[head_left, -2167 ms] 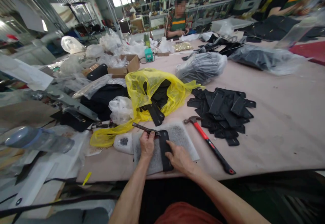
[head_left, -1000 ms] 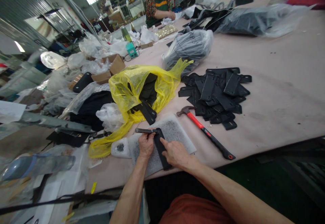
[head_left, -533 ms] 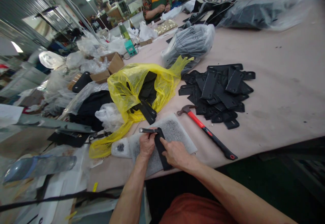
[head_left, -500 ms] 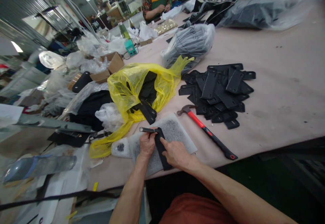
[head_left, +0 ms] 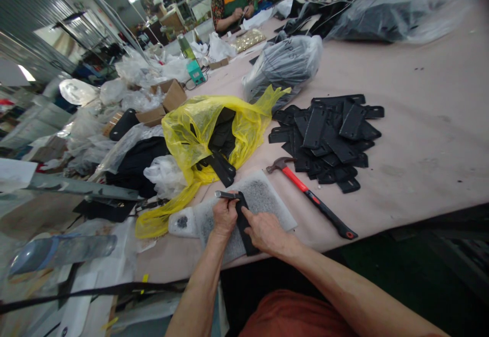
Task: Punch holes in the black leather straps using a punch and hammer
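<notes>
My left hand [head_left: 225, 214] grips a metal hole punch [head_left: 225, 195], a silver rod held at a slant with its tip at the far end of a black strip [head_left: 244, 227]. The strip lies lengthwise on a worn, translucent pad [head_left: 269, 197] near the table edge. My right hand [head_left: 266, 231] is at the strip's right side, index finger stretched onto it and the other fingers curled against its edge. To the right of the pad lies a claw hammer [head_left: 309, 196] with a red and black handle, untouched.
Behind the hammer is a pile of black strips [head_left: 330, 133]. A yellow plastic bag [head_left: 183, 123] with more black pieces lies beyond the pad, and a clear-wrapped bundle [head_left: 284, 67] further back. Another person [head_left: 232, 3] sits at the far side. Plastic bags [head_left: 141, 72] clutter the left.
My left hand and the punch shift slightly, the punch's rear end moving a little to the right. My right hand stays on the strip, and the hammer lies where it was.
</notes>
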The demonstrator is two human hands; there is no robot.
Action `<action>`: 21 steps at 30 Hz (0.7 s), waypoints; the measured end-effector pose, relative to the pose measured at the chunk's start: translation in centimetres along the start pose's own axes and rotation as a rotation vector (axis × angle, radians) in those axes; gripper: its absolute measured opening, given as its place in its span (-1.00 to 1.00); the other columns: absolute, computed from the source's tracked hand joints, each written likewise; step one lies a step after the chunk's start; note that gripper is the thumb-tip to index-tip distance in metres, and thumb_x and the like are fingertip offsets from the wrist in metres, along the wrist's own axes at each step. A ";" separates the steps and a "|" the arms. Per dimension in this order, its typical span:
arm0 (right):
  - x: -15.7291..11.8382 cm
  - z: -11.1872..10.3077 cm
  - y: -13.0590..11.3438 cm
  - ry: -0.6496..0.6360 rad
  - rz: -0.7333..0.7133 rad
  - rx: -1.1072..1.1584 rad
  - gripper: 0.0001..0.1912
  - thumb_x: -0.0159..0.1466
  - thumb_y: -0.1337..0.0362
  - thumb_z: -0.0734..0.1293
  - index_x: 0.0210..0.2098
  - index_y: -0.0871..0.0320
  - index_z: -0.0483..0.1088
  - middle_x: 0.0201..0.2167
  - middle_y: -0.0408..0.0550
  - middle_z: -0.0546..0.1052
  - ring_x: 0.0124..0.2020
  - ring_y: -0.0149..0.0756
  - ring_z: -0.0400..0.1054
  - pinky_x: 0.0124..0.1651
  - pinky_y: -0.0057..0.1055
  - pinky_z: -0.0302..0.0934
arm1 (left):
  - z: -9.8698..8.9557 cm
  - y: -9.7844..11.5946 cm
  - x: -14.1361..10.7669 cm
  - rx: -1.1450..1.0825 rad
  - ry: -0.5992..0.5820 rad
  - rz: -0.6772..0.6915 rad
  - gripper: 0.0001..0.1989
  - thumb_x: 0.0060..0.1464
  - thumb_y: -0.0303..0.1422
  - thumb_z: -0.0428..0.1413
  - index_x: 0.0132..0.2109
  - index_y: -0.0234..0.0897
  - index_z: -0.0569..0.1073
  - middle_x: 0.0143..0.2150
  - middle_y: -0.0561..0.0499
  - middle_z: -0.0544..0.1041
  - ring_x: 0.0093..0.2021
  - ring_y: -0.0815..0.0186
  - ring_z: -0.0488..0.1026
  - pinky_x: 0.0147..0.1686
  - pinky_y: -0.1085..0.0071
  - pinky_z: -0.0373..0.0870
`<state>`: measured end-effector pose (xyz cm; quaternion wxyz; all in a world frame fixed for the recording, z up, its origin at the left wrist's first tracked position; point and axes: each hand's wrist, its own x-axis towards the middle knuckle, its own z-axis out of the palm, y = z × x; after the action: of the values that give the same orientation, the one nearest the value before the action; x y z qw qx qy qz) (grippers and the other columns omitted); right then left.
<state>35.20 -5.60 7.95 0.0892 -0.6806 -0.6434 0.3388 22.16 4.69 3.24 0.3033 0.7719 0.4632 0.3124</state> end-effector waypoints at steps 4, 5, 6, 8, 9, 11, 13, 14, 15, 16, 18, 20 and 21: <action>-0.1 0.2 -0.3 0.002 0.001 0.000 -0.40 0.28 0.24 0.24 0.28 0.21 0.07 -0.24 0.16 0.58 -0.17 -0.04 0.49 -0.18 -0.30 0.24 | 0.1 0.4 0.1 0.041 0.002 0.026 -0.82 0.10 -0.37 0.05 -0.19 -0.20 0.53 -0.18 -0.08 0.61 -0.10 0.16 0.54 -0.02 0.25 0.43; -0.2 0.2 -0.3 0.001 -0.004 0.002 -0.41 0.28 0.22 0.24 0.26 0.21 0.10 -0.24 0.16 0.58 -0.17 -0.04 0.49 -0.18 -0.30 0.24 | 0.1 0.4 0.1 0.048 0.003 0.038 -0.81 0.10 -0.38 0.05 -0.19 -0.20 0.53 -0.18 -0.08 0.61 -0.10 0.16 0.54 -0.02 0.26 0.43; -0.4 0.0 -0.3 -0.002 -0.013 0.008 -0.45 0.29 0.19 0.24 0.23 0.21 0.14 -0.24 0.15 0.57 -0.18 -0.04 0.48 -0.18 -0.30 0.24 | 0.1 0.3 0.0 0.056 0.003 0.052 -0.81 0.10 -0.38 0.04 -0.18 -0.20 0.53 -0.18 -0.08 0.61 -0.10 0.16 0.54 -0.02 0.26 0.43; -0.7 -0.6 0.1 0.018 -0.036 0.030 -0.53 0.30 0.12 0.23 0.15 0.17 0.25 -0.25 0.11 0.57 -0.17 -0.06 0.47 -0.16 -0.30 0.23 | 0.2 0.0 0.0 0.077 -0.003 0.074 -0.80 0.11 -0.39 0.04 -0.16 -0.21 0.52 -0.18 -0.09 0.61 -0.11 0.16 0.54 -0.03 0.27 0.43; -0.9 -1.1 0.6 0.057 -0.044 0.040 -0.57 0.32 0.10 0.22 0.11 0.16 0.29 -0.23 0.09 0.56 -0.16 -0.09 0.46 -0.14 -0.31 0.22 | 0.2 -0.2 0.0 0.087 -0.007 0.082 -0.80 0.11 -0.40 0.03 -0.15 -0.21 0.52 -0.18 -0.09 0.61 -0.11 0.16 0.54 -0.03 0.27 0.42; -1.3 -2.4 2.3 0.204 -0.009 0.025 -0.60 0.35 0.10 0.19 0.09 0.15 0.31 -0.15 0.08 0.52 -0.11 -0.13 0.42 -0.08 -0.32 0.20 | 0.3 -0.6 -0.1 0.104 -0.014 0.093 -0.78 0.11 -0.42 0.03 -0.13 -0.20 0.51 -0.18 -0.09 0.60 -0.12 0.16 0.54 -0.04 0.27 0.42; -1.7 -3.9 5.0 0.381 0.106 -0.066 -0.61 0.35 0.13 0.18 0.09 0.18 0.29 -0.06 0.13 0.45 -0.04 -0.12 0.35 -0.03 -0.30 0.17 | 0.4 -0.9 -0.1 0.113 -0.011 0.095 -0.78 0.10 -0.43 0.04 -0.12 -0.20 0.50 -0.18 -0.08 0.60 -0.12 0.16 0.54 -0.03 0.27 0.41; -1.9 -4.5 6.5 0.444 0.183 -0.131 -0.61 0.34 0.13 0.20 0.08 0.20 0.29 -0.04 0.17 0.42 -0.03 -0.09 0.32 -0.03 -0.28 0.16 | 0.5 -0.9 -0.1 0.113 -0.007 0.092 -0.79 0.09 -0.43 0.05 -0.13 -0.20 0.50 -0.19 -0.08 0.60 -0.14 0.16 0.54 -0.04 0.27 0.41; -2.1 -5.0 8.0 0.473 0.257 -0.196 -0.61 0.32 0.13 0.22 0.06 0.23 0.29 -0.04 0.20 0.40 -0.02 -0.06 0.30 -0.04 -0.26 0.15 | 0.5 -1.0 -0.1 0.112 -0.006 0.086 -0.79 0.08 -0.43 0.06 -0.14 -0.20 0.50 -0.21 -0.07 0.60 -0.15 0.16 0.54 -0.06 0.28 0.41; -2.3 -5.4 9.4 0.470 0.324 -0.251 -0.61 0.30 0.13 0.24 0.02 0.24 0.31 -0.06 0.21 0.39 -0.03 -0.03 0.30 -0.06 -0.24 0.16 | 0.5 -1.0 -0.1 0.108 -0.006 0.080 -0.80 0.07 -0.43 0.07 -0.15 -0.20 0.50 -0.23 -0.06 0.60 -0.17 0.16 0.54 -0.07 0.29 0.42; -2.7 -5.7 11.6 0.402 0.408 -0.285 -0.66 0.27 0.15 0.26 -0.07 0.26 0.32 -0.12 0.21 0.39 -0.09 -0.04 0.32 -0.12 -0.25 0.17 | 0.5 -0.9 -0.1 0.100 -0.010 0.073 -0.81 0.06 -0.44 0.08 -0.17 -0.19 0.50 -0.26 -0.05 0.59 -0.19 0.16 0.54 -0.09 0.29 0.41; -2.8 -5.4 12.8 0.354 0.437 -0.194 -0.75 0.26 0.20 0.25 -0.15 0.26 0.32 -0.19 0.16 0.41 -0.17 -0.11 0.35 -0.17 -0.28 0.17 | 0.5 -0.8 -0.2 0.091 -0.010 0.075 -0.83 0.06 -0.43 0.08 -0.18 -0.19 0.50 -0.27 -0.05 0.58 -0.20 0.16 0.53 -0.10 0.30 0.41; -2.8 -5.3 13.0 0.338 0.450 -0.067 -0.80 0.25 0.24 0.25 -0.20 0.24 0.31 -0.25 0.13 0.42 -0.23 -0.15 0.35 -0.20 -0.30 0.18 | 0.4 -0.8 -0.2 0.085 -0.007 0.077 -0.83 0.06 -0.44 0.08 -0.18 -0.18 0.50 -0.27 -0.05 0.58 -0.20 0.16 0.53 -0.10 0.30 0.41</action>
<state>48.98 -8.63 5.65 0.0952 -0.8557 -0.4630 0.2103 22.01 4.77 2.34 0.2598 0.8025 0.4449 0.3011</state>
